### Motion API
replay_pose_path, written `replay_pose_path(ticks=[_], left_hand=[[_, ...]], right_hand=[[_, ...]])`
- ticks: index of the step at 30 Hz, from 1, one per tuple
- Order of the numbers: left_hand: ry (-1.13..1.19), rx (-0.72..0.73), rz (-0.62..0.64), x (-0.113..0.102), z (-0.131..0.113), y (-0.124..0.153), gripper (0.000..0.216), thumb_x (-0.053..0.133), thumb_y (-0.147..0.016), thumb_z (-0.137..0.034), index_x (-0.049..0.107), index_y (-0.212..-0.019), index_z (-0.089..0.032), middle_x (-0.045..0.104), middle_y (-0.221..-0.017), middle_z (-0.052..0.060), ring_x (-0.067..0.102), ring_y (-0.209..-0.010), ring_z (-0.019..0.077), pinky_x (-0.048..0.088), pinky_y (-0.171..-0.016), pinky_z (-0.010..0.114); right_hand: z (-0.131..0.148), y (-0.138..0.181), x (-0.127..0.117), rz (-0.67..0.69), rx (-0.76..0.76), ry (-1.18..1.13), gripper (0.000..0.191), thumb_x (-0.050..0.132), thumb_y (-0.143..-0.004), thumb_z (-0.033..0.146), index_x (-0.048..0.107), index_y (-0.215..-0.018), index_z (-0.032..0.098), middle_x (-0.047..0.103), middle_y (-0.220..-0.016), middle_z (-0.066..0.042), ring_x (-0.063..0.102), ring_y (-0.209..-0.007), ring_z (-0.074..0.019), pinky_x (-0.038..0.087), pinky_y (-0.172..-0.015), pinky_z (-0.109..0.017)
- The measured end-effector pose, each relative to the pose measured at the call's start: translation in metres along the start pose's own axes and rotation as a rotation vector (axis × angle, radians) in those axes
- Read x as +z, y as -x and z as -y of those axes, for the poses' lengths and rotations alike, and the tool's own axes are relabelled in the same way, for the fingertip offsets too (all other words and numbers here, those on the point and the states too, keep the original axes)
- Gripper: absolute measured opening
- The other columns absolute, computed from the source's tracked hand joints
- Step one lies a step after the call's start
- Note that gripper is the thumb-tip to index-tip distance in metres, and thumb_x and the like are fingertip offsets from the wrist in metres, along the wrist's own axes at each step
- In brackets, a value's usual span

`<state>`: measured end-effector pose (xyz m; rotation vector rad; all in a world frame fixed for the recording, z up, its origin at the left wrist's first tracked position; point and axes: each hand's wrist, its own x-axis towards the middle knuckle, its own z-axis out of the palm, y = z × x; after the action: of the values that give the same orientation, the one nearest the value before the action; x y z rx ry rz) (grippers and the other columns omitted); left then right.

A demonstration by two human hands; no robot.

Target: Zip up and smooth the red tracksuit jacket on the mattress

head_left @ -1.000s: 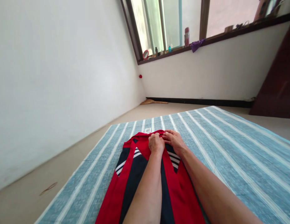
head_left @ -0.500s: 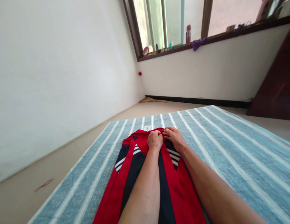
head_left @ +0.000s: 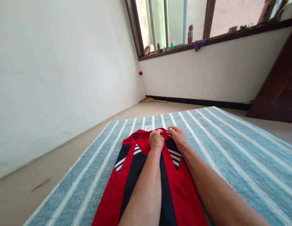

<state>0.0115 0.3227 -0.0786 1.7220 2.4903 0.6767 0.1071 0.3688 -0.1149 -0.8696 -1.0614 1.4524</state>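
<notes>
A red and navy track jacket [head_left: 134, 163] with white stripes lies folded flat on a blue and white striped sheet [head_left: 204, 141]. My left hand [head_left: 156, 139] is closed at the jacket's far red edge, its fingers gripping the cloth there. Just to the right, my right hand [head_left: 177, 137] has its fingertips pinched on the same edge, close to the left hand's fingers. A white lettered patch [head_left: 148, 128] shows just past that edge. Both forearms hide part of the jacket's middle and right side.
The sheet's edges drop toward a pale floor [head_left: 66, 160], where a thin cord loop [head_left: 41, 185] lies. A broom [head_left: 152, 100] rests in the far corner. Bottles and a round mirror [head_left: 147, 50] stand on the window sill. A dark red panel [head_left: 277, 84] is at right.
My right fingers have shifted slightly right and away from my left hand along the jacket's edge. The left hand keeps its grip; the view has moved very little.
</notes>
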Motion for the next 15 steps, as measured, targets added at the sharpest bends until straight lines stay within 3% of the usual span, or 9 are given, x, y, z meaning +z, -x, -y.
replay_pose_path(ticks=[3, 10, 15], left_hand=[[-0.044, 0.024, 0.032, -0.001, -0.001, 0.000, 0.030, 0.047, -0.087, -0.016, 0.075, -0.095, -0.026, 0.066, -0.108, 0.007, 0.059, -0.104, 0.0229, 0.049, -0.082, 0.029], [-0.052, -0.005, 0.089, -0.006, -0.002, 0.003, 0.033, 0.046, -0.089, -0.022, 0.073, -0.107, -0.030, 0.062, -0.115, 0.009, 0.056, -0.109, 0.0247, 0.048, -0.088, 0.032], [-0.036, -0.012, 0.092, -0.005, -0.002, 0.004, 0.034, 0.045, -0.090, -0.023, 0.073, -0.107, -0.031, 0.061, -0.116, 0.008, 0.055, -0.110, 0.0239, 0.047, -0.089, 0.031]], right_hand=[[0.001, 0.001, 0.000, -0.018, -0.021, 0.010, 0.021, 0.060, -0.069, 0.035, 0.063, -0.080, 0.018, 0.064, -0.073, 0.000, 0.063, -0.072, -0.0154, 0.050, -0.065, -0.025], [0.000, -0.005, -0.007, -0.094, -0.047, 0.013, 0.023, 0.058, -0.065, 0.037, 0.062, -0.077, 0.018, 0.062, -0.069, 0.001, 0.062, -0.068, -0.0157, 0.050, -0.064, -0.026], [0.003, -0.013, -0.019, -0.254, -0.155, 0.067, 0.024, 0.054, -0.068, 0.039, 0.061, -0.078, 0.019, 0.064, -0.073, -0.002, 0.065, -0.074, -0.0191, 0.051, -0.068, -0.030]])
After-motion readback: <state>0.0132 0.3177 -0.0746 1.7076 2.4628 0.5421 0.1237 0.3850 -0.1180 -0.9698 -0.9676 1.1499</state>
